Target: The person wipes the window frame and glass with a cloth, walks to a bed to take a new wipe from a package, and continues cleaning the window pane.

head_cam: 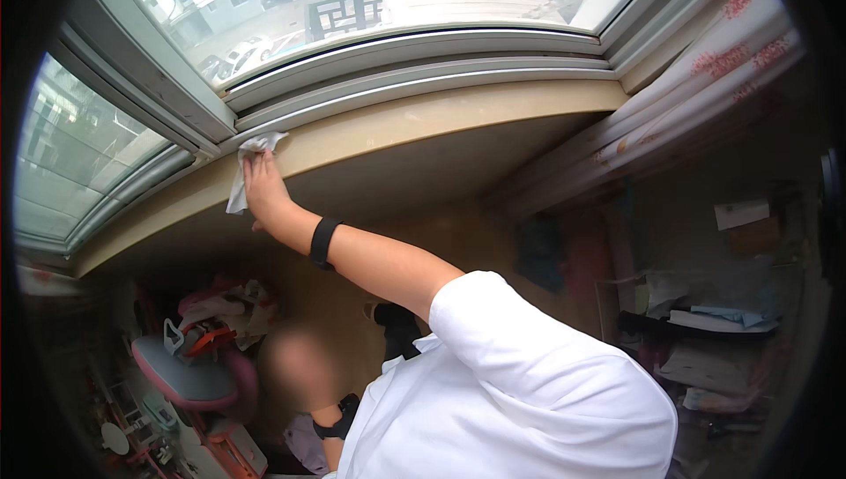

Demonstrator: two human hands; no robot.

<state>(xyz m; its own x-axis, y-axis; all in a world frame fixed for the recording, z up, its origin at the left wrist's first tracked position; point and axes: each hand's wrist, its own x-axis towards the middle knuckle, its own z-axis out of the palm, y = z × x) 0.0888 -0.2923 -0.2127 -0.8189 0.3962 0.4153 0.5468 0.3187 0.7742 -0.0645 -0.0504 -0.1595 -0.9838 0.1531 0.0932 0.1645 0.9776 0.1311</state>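
Note:
My right hand [266, 183] reaches out to the beige windowsill [423, 123], fingers pressed together on a crumpled white cloth or wipe [260, 142]. Part of this cloth hangs over the sill's front edge, below the fingers. It lies close to the lower corner where the metal window frame [221, 119] meets the sill. My left hand [304, 370] is low in the view, above the floor and away from the sill. A blur covers it, so its fingers and anything in them cannot be made out. Each wrist has a black band.
Sliding window tracks [423, 72] run behind the sill. A floral curtain [694, 95] hangs at the right. Below left stands a grey and pink chair [182, 373] with clothes piled by it. Shelves with folded items [714, 327] are at lower right.

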